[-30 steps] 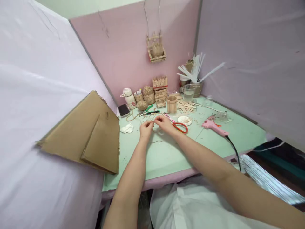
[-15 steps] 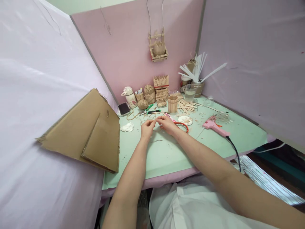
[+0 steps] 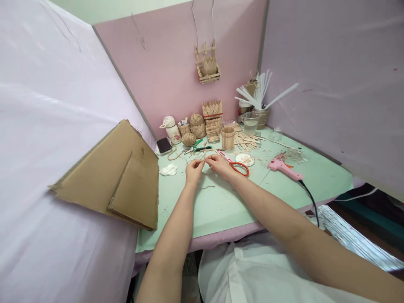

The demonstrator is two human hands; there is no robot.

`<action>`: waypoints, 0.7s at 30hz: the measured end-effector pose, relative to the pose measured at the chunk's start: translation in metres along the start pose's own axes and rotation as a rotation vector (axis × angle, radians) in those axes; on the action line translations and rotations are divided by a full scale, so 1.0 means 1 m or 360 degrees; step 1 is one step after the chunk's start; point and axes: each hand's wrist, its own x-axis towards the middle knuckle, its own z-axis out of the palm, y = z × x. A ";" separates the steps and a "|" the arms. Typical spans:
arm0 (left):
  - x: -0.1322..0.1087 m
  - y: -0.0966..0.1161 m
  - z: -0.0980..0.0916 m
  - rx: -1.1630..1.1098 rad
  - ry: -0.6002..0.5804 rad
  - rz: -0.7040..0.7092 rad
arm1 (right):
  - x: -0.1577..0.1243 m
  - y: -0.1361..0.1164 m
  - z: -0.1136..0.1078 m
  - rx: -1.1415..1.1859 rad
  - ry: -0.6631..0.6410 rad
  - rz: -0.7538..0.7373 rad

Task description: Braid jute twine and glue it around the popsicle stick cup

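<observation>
My left hand (image 3: 195, 170) and my right hand (image 3: 218, 164) meet fingertip to fingertip over the middle of the table. Both are closed in a pinch on a thin strand of twine (image 3: 202, 157), of which only bits show around the fingers. Below the hands lies a short loose piece of twine (image 3: 207, 187). Beside my right wrist are red-handled scissors (image 3: 242, 169), their blades mostly hidden, and a pink cutter (image 3: 224, 156). Just beyond the fingers rest green-and-black pliers (image 3: 202, 148). A ball of twine (image 3: 188, 139) sits behind them.
A pink glue gun (image 3: 285, 167) lies at right, its cable over the edge. Cardboard (image 3: 135, 181) leans at left. Near the back stand a stick-covered cup (image 3: 228, 139), loose wooden sticks (image 3: 246, 141), a water cup (image 3: 251, 125), a bottle (image 3: 172, 129) and a phone (image 3: 164, 145).
The view has shifted very slightly. Both hands keep their pinch in nearly the same place, with only a small movement of the fingers.
</observation>
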 end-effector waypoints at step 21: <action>-0.002 0.011 -0.004 -0.0544 -0.0199 -0.0313 | 0.003 0.001 0.001 -0.0202 0.0104 -0.0425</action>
